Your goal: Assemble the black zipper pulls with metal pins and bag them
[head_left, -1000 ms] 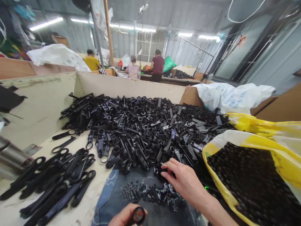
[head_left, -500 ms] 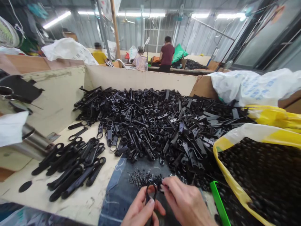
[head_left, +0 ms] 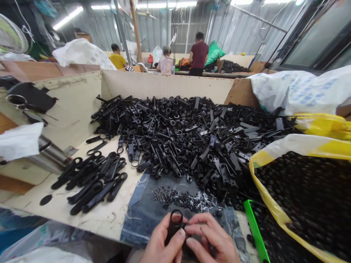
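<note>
As a blue denim cloth [head_left: 139,193] keeps small black fittings [head_left: 178,199] within reach, the left hand [head_left: 161,243] grips a black plastic loop-handled zipper pull [head_left: 173,224] upright; the right hand [head_left: 211,237] curls against it, its hold unclear.

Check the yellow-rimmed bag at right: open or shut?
Open: the bag gapes wide, showing dark round parts heaped inside.

Bright, even light from overhead fluorescent tubes [head_left: 68,17]; I log soft shadows, a faint sheen on the black plastic parts [head_left: 175,138], wide-angle bowing toward the frame edges, and no strong motion blur.
</note>
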Available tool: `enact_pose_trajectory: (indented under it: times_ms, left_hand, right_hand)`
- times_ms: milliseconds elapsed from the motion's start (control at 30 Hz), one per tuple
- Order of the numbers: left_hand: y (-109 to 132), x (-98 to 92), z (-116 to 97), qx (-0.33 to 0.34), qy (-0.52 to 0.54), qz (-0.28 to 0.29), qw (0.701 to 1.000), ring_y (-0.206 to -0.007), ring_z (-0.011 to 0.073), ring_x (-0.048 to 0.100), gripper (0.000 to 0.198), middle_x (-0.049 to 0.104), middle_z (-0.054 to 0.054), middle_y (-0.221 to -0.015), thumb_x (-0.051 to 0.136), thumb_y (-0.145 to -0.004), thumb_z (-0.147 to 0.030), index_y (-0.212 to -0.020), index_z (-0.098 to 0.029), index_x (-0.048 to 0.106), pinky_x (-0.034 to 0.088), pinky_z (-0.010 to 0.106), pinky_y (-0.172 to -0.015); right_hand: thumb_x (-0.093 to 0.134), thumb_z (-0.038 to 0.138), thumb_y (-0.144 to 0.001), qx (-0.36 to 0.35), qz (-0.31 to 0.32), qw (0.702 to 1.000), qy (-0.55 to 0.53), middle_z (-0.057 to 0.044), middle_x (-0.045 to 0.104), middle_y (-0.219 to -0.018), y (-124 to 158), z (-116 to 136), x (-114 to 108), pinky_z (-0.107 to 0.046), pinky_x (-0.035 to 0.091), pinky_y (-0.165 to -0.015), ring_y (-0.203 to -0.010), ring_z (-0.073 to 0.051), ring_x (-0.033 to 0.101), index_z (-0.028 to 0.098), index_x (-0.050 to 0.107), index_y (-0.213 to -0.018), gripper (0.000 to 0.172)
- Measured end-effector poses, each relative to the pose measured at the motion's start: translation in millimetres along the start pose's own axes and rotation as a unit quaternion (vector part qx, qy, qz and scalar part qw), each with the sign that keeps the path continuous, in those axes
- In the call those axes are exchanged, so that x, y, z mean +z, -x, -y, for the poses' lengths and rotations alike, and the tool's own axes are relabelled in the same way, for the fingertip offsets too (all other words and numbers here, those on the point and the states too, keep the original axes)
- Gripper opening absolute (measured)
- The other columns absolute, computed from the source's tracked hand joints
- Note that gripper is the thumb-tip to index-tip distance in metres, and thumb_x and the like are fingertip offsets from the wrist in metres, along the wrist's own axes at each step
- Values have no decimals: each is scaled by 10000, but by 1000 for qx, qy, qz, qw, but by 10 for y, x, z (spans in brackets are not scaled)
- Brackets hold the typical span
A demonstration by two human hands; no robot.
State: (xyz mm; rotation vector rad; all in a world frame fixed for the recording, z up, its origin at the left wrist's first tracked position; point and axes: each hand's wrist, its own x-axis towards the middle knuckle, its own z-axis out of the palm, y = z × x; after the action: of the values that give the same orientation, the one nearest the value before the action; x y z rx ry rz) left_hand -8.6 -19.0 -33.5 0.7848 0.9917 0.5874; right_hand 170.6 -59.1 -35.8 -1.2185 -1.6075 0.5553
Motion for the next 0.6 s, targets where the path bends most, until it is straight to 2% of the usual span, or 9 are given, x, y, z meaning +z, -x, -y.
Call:
enact_pose_trajectory:
  times_ms: [100, 200, 233, 300, 333, 400, 500, 600]
  left_hand:
    - [-7, -22, 90, 5, 3, -28, 1000, -566, 62, 526, 795, 690, 70, -1166, 845, -636, -730, -1233, -247, 638, 423, 229, -547]
    - [-9, -51, 93, 52, -34, -14, 998, -881, 154, 600, 673, 691, 56, -1076, 816, -659, -749, -1082, -239, 703, 481, 221, -753]
    - [-10, -62, 82, 55, -50, 7, 997, -886, 152, 592, 633, 684, 47, -1038, 788, -703, -746, -1078, -244, 694, 474, 210, -741]
    - [-9, -88, 58, 28, -60, 61, 996, -707, 104, 553, 600, 667, 27, -1040, 723, -790, -729, -1169, -273, 635, 418, 195, -597]
    - [-5, -100, 48, 3, -55, 83, 995, -613, 78, 505, 596, 660, 20, -1058, 697, -819, -718, -1220, -288, 600, 369, 198, -537]
    - [10, -111, 25, -39, -43, 96, 994, -564, 63, 474, 631, 660, 23, -1063, 682, -831, -691, -1303, -293, 557, 341, 211, -529]
    - [55, -70, -52, -62, -60, 99, 991, -605, 95, 488, 699, 664, 25, -931, 701, -787, -641, -1328, -216, 580, 345, 241, -567]
    - [107, 8, -180, -68, -83, 105, 989, -593, 99, 446, 703, 624, 10, -859, 701, -760, -600, -1304, -165, 606, 321, 264, -573]
  right_hand:
    - [688, 286, -977, 12, 39, 998, 39, -54, 746, -1025, -16, 61, -56, -154, 497, -381, -399, -62, 554, 233, 698, -1092, 127]
    - [666, 279, -991, -34, 68, 993, 85, -37, 772, -952, -47, 117, -121, -149, 515, -404, -395, -70, 557, 227, 679, -1084, 107]
    - [663, 280, -993, -43, 68, 992, 101, -34, 775, -940, -49, 125, -140, -156, 548, -446, -410, -79, 575, 228, 674, -1115, 133]
    - [658, 282, -995, -49, 61, 989, 121, -43, 774, -958, -39, 126, -173, -177, 602, -534, -457, -97, 624, 227, 636, -1269, 281]
    - [656, 278, -996, -48, 59, 990, 123, -47, 767, -977, -32, 123, -188, -178, 610, -549, -473, -99, 637, 229, 598, -1354, 366]
    - [638, 246, -1002, -39, 64, 992, 106, -53, 740, -1022, -24, 119, -215, -158, 592, -518, -484, -87, 638, 249, 545, -1444, 452]
    - [617, 175, -995, -29, 71, 995, 66, -55, 702, -1067, -39, 133, -221, -139, 569, -488, -516, -75, 647, 270, 606, -1375, 392]
    - [642, 149, -969, -40, 56, 996, 65, -78, 694, -1083, -66, 140, -176, -150, 592, -528, -649, -118, 721, 244, 658, -1310, 354]
